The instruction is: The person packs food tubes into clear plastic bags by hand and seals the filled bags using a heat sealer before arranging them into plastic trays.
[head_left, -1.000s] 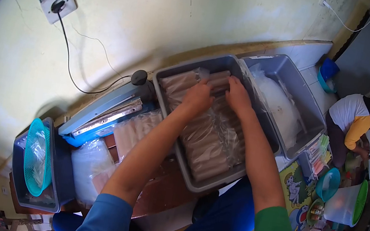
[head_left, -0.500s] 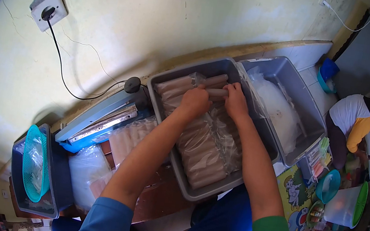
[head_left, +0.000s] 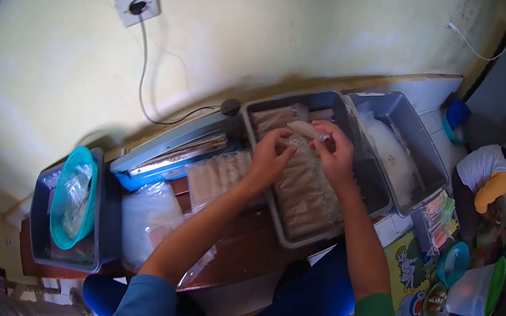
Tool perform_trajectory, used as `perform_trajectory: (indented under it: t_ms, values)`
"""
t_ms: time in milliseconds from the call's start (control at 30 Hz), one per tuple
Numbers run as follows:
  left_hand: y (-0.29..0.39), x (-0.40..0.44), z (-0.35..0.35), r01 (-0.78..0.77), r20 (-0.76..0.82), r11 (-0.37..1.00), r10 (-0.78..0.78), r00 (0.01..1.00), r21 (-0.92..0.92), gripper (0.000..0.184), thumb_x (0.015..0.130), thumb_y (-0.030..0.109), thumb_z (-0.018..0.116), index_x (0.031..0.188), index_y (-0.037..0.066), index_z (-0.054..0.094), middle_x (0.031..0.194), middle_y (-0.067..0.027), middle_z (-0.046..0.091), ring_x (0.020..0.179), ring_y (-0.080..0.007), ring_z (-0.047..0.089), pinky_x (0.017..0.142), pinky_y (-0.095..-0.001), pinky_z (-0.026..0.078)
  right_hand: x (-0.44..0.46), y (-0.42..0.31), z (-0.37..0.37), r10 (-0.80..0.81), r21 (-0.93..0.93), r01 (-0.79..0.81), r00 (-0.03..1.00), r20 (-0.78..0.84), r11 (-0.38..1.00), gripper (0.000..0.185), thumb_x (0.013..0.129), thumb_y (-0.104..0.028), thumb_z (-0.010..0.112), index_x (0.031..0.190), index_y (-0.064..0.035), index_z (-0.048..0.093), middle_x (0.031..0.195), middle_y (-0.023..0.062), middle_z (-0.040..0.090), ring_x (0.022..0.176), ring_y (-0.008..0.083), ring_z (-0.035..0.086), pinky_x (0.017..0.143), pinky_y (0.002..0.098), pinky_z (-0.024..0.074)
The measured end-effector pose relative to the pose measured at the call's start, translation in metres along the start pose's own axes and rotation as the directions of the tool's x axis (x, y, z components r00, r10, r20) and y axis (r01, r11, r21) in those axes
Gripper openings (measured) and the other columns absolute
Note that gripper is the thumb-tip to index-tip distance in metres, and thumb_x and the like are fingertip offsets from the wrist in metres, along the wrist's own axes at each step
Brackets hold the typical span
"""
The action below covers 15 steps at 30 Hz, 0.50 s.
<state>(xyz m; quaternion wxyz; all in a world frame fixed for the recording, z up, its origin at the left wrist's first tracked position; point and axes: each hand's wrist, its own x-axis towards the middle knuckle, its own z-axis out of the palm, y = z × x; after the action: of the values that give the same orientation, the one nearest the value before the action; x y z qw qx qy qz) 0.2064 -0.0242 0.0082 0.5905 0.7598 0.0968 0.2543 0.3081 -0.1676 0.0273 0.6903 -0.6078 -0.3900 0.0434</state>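
Note:
Over a grey tub (head_left: pixel 291 241) filled with wrapped brown sticks (head_left: pixel 306 195), my left hand (head_left: pixel 273 154) is curled, thumb and fingertips near each other beside a clear plastic end. My right hand (head_left: pixel 334 152) pinches one brown stick (head_left: pixel 302 128) by its clear plastic wrapping; the stick points left, raised above the others. Packs of similar sticks (head_left: pixel 217 179) lie on the brown table left of the tub.
A second grey tub (head_left: pixel 419 202) holds clear plastic. Left are a blue sealing machine (head_left: pixel 164 161), plastic bags (head_left: pixel 149 214) and a teal basket (head_left: pixel 86 224) in a dark tub (head_left: pixel 96 255). A person (head_left: pixel 486 176) bends at the far right, near bowls and cups.
The view has shifted, so the tubs appear further right. My hands have risen a little from the sticks; one stick now tilts between them, and my left hand has moved off it.

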Motion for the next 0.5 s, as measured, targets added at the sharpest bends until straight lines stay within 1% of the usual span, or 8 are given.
perform_trajectory:
  t_ms: [33,100,133,200,233,333,433,500]
  values:
    - [0.004,-0.015,-0.009,0.004,-0.014,1.0,-0.004,1.0,0.004,0.03,0.089,0.009,0.065,0.117,0.001,0.058,0.11,-0.0127,0.062,0.089,-0.0176,0.066,0.078,-0.0298,0.053,-0.013,-0.012,0.011,0.001,0.008,-0.001,1.0,0.013,1.0,0.029,0.083,0.012,0.057,0.11,0.0004,0.059,0.116,0.0112,0.06,0.093,0.0167,0.064,0.078,0.0281,0.0547]
    - [0.014,-0.046,-0.03,0.096,0.001,0.916,-0.103,0.995,-0.389,0.033,0.095,0.015,0.059,0.125,0.002,0.053,0.103,-0.0092,0.063,0.088,-0.0145,0.065,0.078,-0.0298,0.053,-0.04,-0.036,0.038,-0.058,0.098,0.046,0.991,0.118,0.994,0.028,0.083,0.011,0.057,0.11,0.0007,0.058,0.12,0.0133,0.059,0.094,0.0173,0.064,0.08,0.0283,0.0554]
    - [0.02,-0.064,-0.043,0.094,-0.015,0.917,-0.108,0.994,-0.387,0.033,0.095,0.015,0.059,0.125,0.002,0.053,0.103,-0.0092,0.063,0.088,-0.0145,0.065,0.078,-0.0298,0.053,-0.056,-0.046,0.05,-0.058,0.107,0.044,0.99,0.132,0.993,0.028,0.083,0.011,0.057,0.11,0.0007,0.058,0.12,0.0133,0.059,0.094,0.0173,0.064,0.08,0.0283,0.0554]
    - [0.031,-0.112,-0.077,0.202,0.099,0.849,-0.176,0.979,-0.489,0.036,0.098,0.019,0.055,0.131,0.004,0.05,0.099,-0.0095,0.063,0.087,-0.0151,0.064,0.079,-0.0295,0.053,-0.091,-0.065,0.079,-0.076,0.177,0.023,0.951,0.301,0.984,0.026,0.083,0.01,0.059,0.108,0.0013,0.058,0.121,0.0145,0.057,0.097,0.0189,0.064,0.081,0.0298,0.0558]
    - [0.03,-0.129,-0.088,0.199,0.079,0.849,-0.184,0.98,-0.49,0.036,0.098,0.019,0.055,0.131,0.004,0.05,0.099,-0.0095,0.063,0.087,-0.0151,0.064,0.079,-0.0295,0.053,-0.103,-0.068,0.088,-0.075,0.186,0.016,0.945,0.319,0.982,0.026,0.083,0.01,0.059,0.108,0.0013,0.058,0.121,0.0145,0.057,0.097,0.0189,0.064,0.081,0.0298,0.0558]
    - [0.028,-0.169,-0.118,0.252,0.072,0.88,-0.244,0.967,-0.403,0.039,0.099,0.02,0.055,0.134,0.005,0.049,0.097,-0.0087,0.064,0.088,-0.0146,0.064,0.081,-0.0286,0.052,-0.129,-0.073,0.114,-0.005,0.261,-0.107,0.919,0.393,0.959,0.024,0.084,0.007,0.06,0.107,0.0017,0.057,0.123,0.0147,0.055,0.099,0.0196,0.064,0.083,0.0306,0.0555]
    - [0.027,-0.201,-0.141,0.318,0.075,0.85,-0.316,0.946,-0.42,0.04,0.097,0.019,0.057,0.133,0.005,0.05,0.098,-0.0075,0.064,0.091,-0.0135,0.063,0.082,-0.0277,0.051,-0.147,-0.076,0.135,-0.031,0.25,-0.104,0.876,0.48,0.963,0.022,0.085,0.004,0.061,0.106,0.002,0.06,0.124,0.014,0.054,0.102,0.0206,0.063,0.085,0.0307,0.0549]
    - [0.021,-0.219,-0.153,0.316,0.042,0.855,-0.329,0.943,-0.411,0.04,0.097,0.019,0.058,0.133,0.006,0.05,0.1,-0.0074,0.064,0.093,-0.0131,0.062,0.082,-0.0277,0.051,-0.157,-0.072,0.147,0.047,0.222,-0.192,0.846,0.53,0.956,0.02,0.085,0.001,0.064,0.104,0.0028,0.063,0.126,0.0139,0.054,0.105,0.0211,0.062,0.087,0.0302,0.0542]
